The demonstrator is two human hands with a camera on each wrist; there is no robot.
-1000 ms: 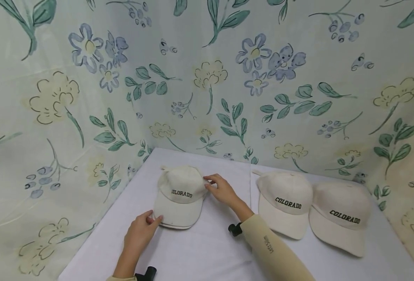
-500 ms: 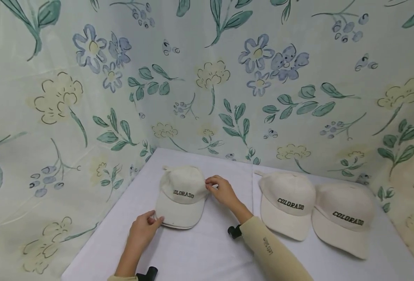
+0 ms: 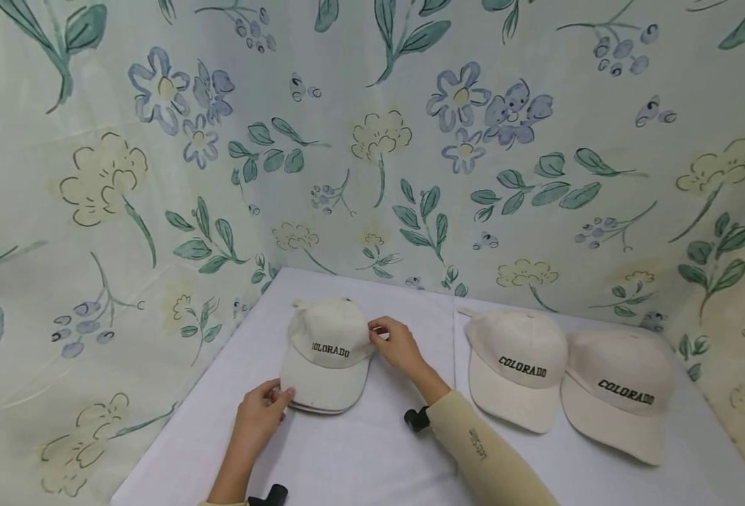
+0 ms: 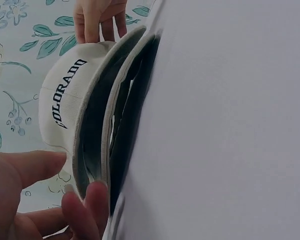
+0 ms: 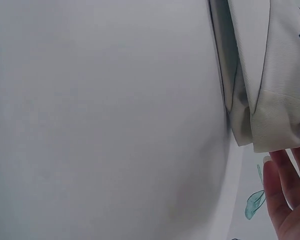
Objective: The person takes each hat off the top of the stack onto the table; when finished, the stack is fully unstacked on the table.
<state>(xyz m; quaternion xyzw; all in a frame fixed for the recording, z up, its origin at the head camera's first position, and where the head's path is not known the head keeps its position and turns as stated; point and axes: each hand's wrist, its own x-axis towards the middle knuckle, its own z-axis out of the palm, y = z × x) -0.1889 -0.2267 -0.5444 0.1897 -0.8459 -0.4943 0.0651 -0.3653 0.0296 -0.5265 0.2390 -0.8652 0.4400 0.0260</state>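
A cream baseball cap [image 3: 331,383] with dark COLORADO lettering sits on the left part of the table, over a second cap [image 4: 108,127] whose brim shows just beneath its own. My left hand [image 3: 257,418] pinches the front left edge of the brims, thumb above and fingertips [image 4: 96,195] at the rim. At the other side my right hand [image 3: 403,350] pinches the side of the upper cap's crown with thumb and fingers. In the right wrist view the right fingers [image 5: 282,175] reach up at the cap's lower band, partly cut off by the frame.
Two more cream COLORADO caps stand on the right, a middle one [image 3: 514,393] and a far right one [image 3: 619,422], overlapping at their sides. White cloth [image 3: 360,464] covers the table. A floral curtain [image 3: 322,190] hangs behind and to the left.
Both hands keep their places on the cap, with only tiny shifts; the right forearm has moved slightly left. The caps have not visibly moved on the table.
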